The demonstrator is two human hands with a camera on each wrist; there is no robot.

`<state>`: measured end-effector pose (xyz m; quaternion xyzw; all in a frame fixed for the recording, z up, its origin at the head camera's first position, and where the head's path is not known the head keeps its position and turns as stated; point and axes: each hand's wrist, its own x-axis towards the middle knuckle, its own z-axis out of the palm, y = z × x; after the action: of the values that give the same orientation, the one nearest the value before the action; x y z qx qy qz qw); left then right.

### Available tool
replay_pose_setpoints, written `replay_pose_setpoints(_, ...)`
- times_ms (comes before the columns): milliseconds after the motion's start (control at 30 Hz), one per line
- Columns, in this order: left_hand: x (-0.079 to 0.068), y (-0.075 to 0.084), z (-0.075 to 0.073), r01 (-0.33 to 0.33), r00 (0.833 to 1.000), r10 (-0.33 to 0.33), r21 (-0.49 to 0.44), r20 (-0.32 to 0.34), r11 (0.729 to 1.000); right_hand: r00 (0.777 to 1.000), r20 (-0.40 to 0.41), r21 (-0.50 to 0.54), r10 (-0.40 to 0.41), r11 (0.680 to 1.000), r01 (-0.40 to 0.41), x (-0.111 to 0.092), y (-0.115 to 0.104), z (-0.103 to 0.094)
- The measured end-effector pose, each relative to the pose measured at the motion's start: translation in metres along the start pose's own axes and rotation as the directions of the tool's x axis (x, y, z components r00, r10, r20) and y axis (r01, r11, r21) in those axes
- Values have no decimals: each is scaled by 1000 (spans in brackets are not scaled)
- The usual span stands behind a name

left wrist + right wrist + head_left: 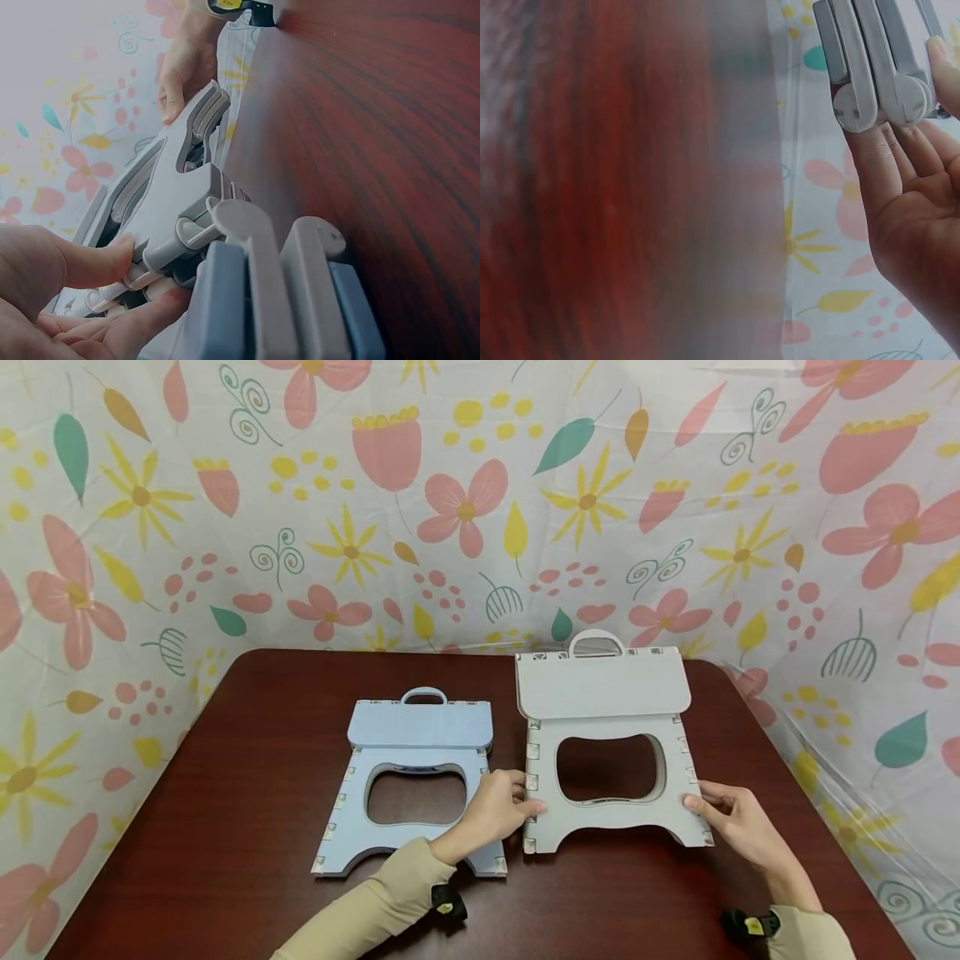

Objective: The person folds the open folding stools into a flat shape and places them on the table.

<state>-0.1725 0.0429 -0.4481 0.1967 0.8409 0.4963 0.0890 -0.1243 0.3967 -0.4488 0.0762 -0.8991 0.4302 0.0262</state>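
Note:
A folded light-grey step stool with a carry handle is gripped by both hands at its side edges. The left hand pinches its left side, thumb on the front face and fingers behind, as the left wrist view shows. The right hand holds the lower right edge, with the thumb on the front; in the right wrist view its fingers reach under the stool. Left of it, a smaller blue folding step stool lies folded, partly covered by the left hand and forearm.
Both stools are over a dark reddish-brown wooden table. A flower-patterned curtain hangs behind the table and along its sides. Black straps with small devices sit at both wrists.

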Motion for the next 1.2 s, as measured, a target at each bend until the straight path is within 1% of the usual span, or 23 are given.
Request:
replay_pose_setpoints(333,0,0,0,11,1000,-10,-16,21,1000,1000,0,-6,29,1000,-29,-2,-3,-1)
replay_pose_setpoints(433,0,1,0,15,1000,-15,-23,23,1000,1000,-10,-11,17,1000,-17,-2,-5,-2)
replay_pose_setpoints(567,-1,2,0,37,999,-36,-38,32,999,1000,-7,-14,-4,1000,4,-3,-5,-1)
replay_pose_setpoints(633,-1,3,-1,43,998,-41,-45,37,998,1000,-5,-8,0,1000,0,-3,-4,-1)
replay_pose_setpoints(900,-1,-1,0,24,999,-22,-49,28,999,1000,12,-6,16,1000,-16,-1,-2,0)
replay_pose_setpoints(1200,2,-3,-1,51,999,-51,-55,13,997,999,25,-17,35,999,-35,-1,-1,1)
